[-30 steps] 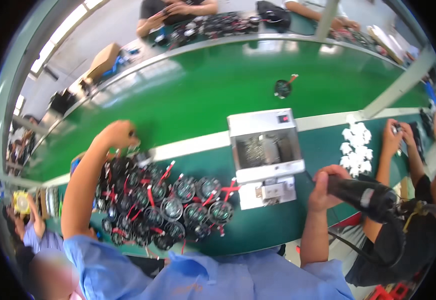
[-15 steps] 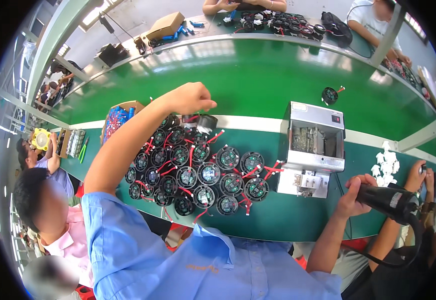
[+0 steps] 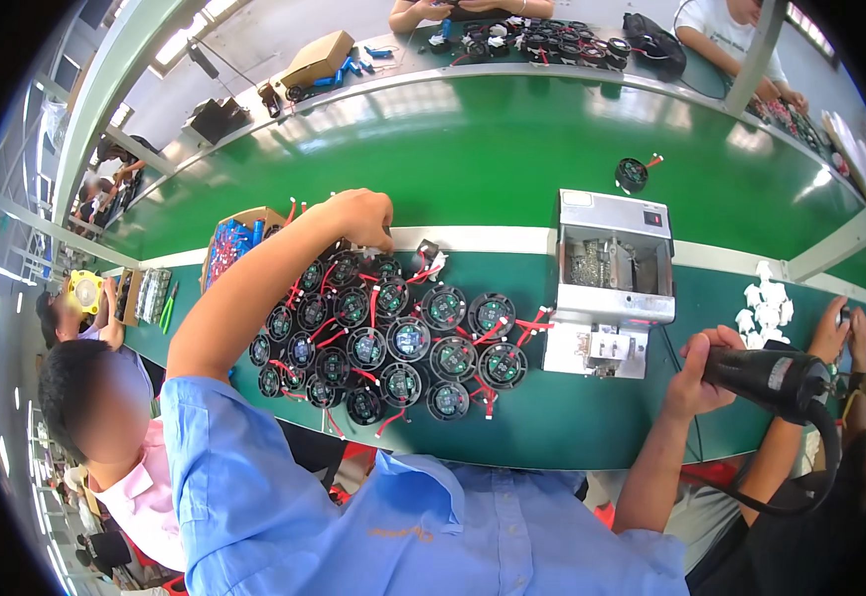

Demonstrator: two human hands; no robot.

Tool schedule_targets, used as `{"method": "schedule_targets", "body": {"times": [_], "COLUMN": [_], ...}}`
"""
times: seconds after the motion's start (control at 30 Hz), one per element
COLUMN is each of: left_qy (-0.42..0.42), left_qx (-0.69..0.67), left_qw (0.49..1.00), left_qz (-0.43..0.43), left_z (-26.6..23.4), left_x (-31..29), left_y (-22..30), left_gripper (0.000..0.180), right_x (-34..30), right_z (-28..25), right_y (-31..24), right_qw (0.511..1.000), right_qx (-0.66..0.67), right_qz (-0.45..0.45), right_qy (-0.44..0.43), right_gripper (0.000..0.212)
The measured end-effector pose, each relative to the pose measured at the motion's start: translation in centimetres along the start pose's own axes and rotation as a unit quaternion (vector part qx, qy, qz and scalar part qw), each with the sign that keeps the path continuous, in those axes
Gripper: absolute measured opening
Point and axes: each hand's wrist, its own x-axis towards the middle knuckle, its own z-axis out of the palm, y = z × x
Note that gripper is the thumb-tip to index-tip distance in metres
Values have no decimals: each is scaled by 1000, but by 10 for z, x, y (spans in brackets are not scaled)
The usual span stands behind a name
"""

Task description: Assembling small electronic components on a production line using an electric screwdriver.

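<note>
My left hand (image 3: pixel 361 217) reaches over the far edge of a spread of round black modules (image 3: pixel 366 348) with green circuit boards and red wires. Its fingers are curled down and closed; what they hold, if anything, is hidden. Beside those fingertips lies a dark piece with red leads and white connectors (image 3: pixel 427 258). At the right, my right hand (image 3: pixel 703 375) is wrapped around one end of a thick black cylindrical tool (image 3: pixel 766 381) with a cord. The tool is held above the table's right side, and its exact kind cannot be made out.
A metal box machine (image 3: pixel 616 253) stands right of the modules. White plastic parts (image 3: pixel 768 306) are heaped farther right. One module (image 3: pixel 632 175) lies on the green surface (image 3: pixel 453 149) beyond. A carton of blue and red parts (image 3: pixel 237 243) stands at left. Co-workers sit on both sides.
My left hand has come down onto the far edge of the modules, its fingers now curled downward. My right hand still holds the black tool. The view has shifted slightly.
</note>
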Motion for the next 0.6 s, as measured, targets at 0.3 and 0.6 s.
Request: {"method": "schedule_targets", "body": {"times": [0.3, 0.6], "left_qy": [60, -73], "left_qx": [-321, -170], "left_qw": [943, 982], "left_qz": [61, -20], "left_z": [-21, -22], "left_x": [-9, -6], "left_y": [27, 83], "left_gripper": [35, 75], "right_x": [1, -9], "right_z": [-4, -11], "right_y": [2, -1], "right_qw": [999, 999], "right_qx": [15, -6], "right_qz": [30, 41], "right_qy": [6, -8], "right_gripper": [30, 34]}}
